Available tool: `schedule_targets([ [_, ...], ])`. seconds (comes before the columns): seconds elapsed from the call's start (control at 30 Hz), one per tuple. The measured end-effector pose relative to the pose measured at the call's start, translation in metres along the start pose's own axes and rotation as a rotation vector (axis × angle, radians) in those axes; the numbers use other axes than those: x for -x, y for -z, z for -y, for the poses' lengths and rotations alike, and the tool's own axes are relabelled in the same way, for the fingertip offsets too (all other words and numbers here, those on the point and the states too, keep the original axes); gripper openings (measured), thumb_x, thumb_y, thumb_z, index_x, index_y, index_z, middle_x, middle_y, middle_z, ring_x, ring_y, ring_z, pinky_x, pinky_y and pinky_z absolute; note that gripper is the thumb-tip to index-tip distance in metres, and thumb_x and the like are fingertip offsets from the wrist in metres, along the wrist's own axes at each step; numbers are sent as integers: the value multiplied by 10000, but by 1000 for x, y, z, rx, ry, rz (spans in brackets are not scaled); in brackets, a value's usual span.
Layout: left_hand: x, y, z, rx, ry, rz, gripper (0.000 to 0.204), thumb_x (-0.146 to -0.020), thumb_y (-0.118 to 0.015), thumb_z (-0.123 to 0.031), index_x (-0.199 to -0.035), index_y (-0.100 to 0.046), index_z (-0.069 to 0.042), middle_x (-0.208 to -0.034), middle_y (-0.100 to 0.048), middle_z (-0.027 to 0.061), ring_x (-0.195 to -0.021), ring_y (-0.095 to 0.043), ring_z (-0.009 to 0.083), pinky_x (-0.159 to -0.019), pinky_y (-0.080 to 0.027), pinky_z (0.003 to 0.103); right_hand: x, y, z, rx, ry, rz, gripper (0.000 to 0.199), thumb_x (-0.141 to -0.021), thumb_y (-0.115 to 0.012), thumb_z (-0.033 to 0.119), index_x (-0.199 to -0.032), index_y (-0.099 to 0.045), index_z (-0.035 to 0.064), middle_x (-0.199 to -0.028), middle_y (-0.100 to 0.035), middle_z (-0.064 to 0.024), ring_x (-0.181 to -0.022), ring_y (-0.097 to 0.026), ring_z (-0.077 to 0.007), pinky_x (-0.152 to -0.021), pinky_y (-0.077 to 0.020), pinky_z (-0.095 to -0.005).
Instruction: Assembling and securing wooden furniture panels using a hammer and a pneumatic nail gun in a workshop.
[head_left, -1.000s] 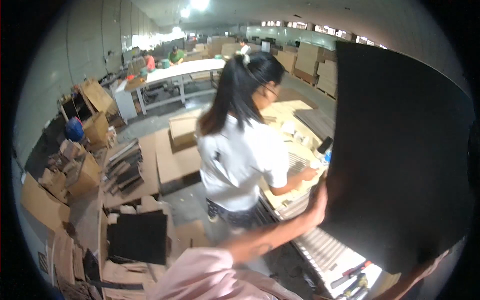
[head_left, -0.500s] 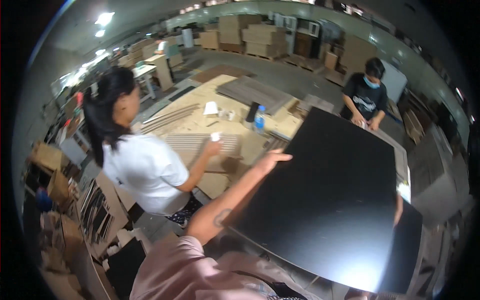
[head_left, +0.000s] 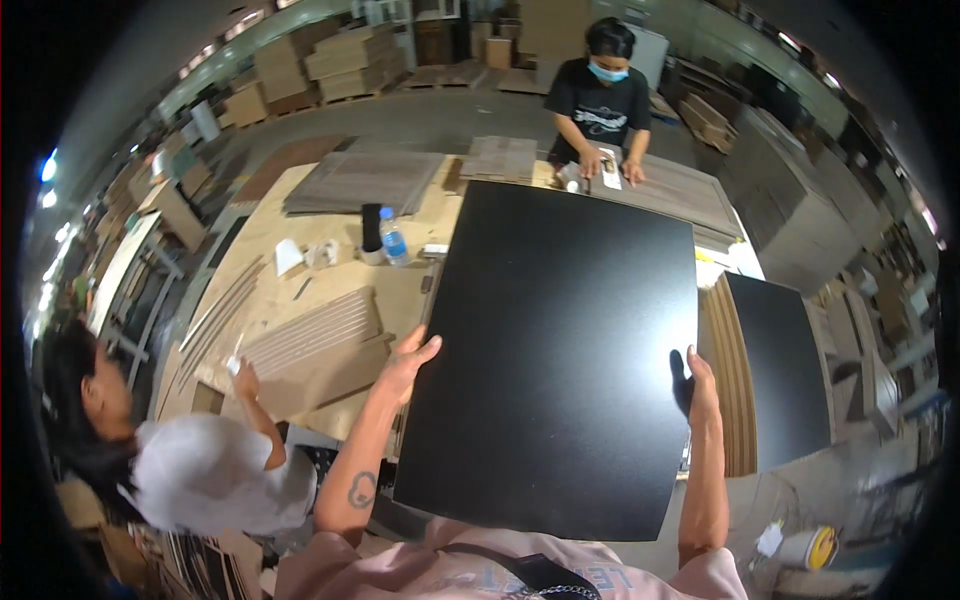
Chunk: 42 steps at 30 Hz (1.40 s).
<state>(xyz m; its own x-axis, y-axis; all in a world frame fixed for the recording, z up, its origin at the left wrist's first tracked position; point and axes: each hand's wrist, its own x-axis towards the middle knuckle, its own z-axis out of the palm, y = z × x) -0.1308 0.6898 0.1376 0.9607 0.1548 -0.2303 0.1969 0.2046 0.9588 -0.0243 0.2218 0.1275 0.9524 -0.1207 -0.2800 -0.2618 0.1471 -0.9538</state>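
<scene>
Between my two hands is a large black panel, tilted in front of me over the near side of the work table. My left hand grips its left edge, thumb on the dark face and fingers hidden behind. On the opposite edge, my right hand clasps the panel in the same way, its thumb showing at the front. A stack of panels with a black top stands just right of my right hand.
A plywood table bears a water bottle, grooved strips and grey-brown boards. One co-worker in white works at left; another in black handles a board at the far side. A bucket stands lower right.
My view has swung right, so the table and co-workers sit further left. The black panel now stands more squarely before me, and my right hand has come into clear sight on its right edge.
</scene>
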Motion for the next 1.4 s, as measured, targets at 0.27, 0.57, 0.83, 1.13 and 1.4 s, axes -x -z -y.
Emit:
schedule_targets([
  [0.27, 32, 43, 6, 96, -40, -58, 415, -959, -564, -232, -1279, -508, 27, -1246, -561, 76, -1128, -522, 160, -985, -401, 305, 115, -18, -32, 259, -19, -97, 616, -884, -661, 416, -1285, -504, -25, -1158, -578, -68, -1021, -508, -149, -940, -390, -314],
  [0.57, 79, 56, 69, -528, -11, -362, 481, -936, -557, -430, -838, -557, 41, -726, -569, 191, -686, -547, 270, -667, -444, 389, 143, -44, -122, 735, 226, -559, 571, -941, -562, 423, -592, -387, 7, -567, -315, 33, -588, -269, -100, -503, -224, -338],
  [0.83, 20, 61, 116, -580, 7, -510, 550, -917, -539, -474, -763, -541, 54, -746, -568, 290, -734, -558, 456, -680, -434, 479, 72, -53, -142, 842, 89, -408, 572, -913, -608, 429, -599, -466, -29, -561, -371, -14, -575, -308, -129, -522, -277, -353],
  [1.13, -18, 99, 146, -650, 200, -574, 517, -927, -522, -462, -868, -603, 45, -906, -618, 300, -916, -584, 461, -782, -451, 478, 33, -89, -166, 735, 67, -300, 513, -850, -705, 353, -680, -554, -107, -622, -446, -28, -608, -352, -134, -546, -330, -318],
  [1.4, -19, 114, 158, -611, 230, -565, 532, -937, -506, -460, -817, -565, 54, -827, -608, 283, -842, -578, 465, -752, -443, 500, 22, -81, -207, 873, 148, -352, 582, -846, -713, 351, -771, -593, -213, -1203, -581, -305, -1072, -565, -219, -816, -436, -332],
])
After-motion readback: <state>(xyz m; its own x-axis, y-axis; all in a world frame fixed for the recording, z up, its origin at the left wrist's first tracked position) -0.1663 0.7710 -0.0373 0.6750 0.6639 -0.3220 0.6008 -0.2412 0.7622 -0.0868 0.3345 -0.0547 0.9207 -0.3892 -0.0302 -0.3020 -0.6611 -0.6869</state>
